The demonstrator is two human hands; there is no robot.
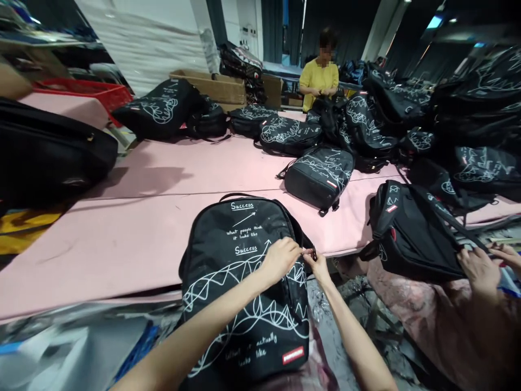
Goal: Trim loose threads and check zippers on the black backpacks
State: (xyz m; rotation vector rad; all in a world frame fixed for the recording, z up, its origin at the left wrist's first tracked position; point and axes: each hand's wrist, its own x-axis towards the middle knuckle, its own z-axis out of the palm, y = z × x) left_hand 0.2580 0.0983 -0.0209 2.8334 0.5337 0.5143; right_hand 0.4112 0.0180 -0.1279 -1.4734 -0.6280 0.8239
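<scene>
A black backpack (240, 233) lies in front of me, its printed front facing up. White lettering, looping scribbles and a small red label mark it. My left hand (281, 258) reaches across the front to the right side edge, fingers pinched together. Meeting it there is my right hand (318, 267), also closed, with a small dark object at its fingertips that is too small to name. What the left fingertips pinch is hidden; both hands are at the side of the bag near its strap.
More printed black backpacks (319, 176) are spread over the pink table (134, 228). At right, another person's hands (480, 266) touch a backpack (419, 233). A person in yellow (319, 79) stands at the back, near a cardboard box (211, 89). A red crate (87, 92) is far left.
</scene>
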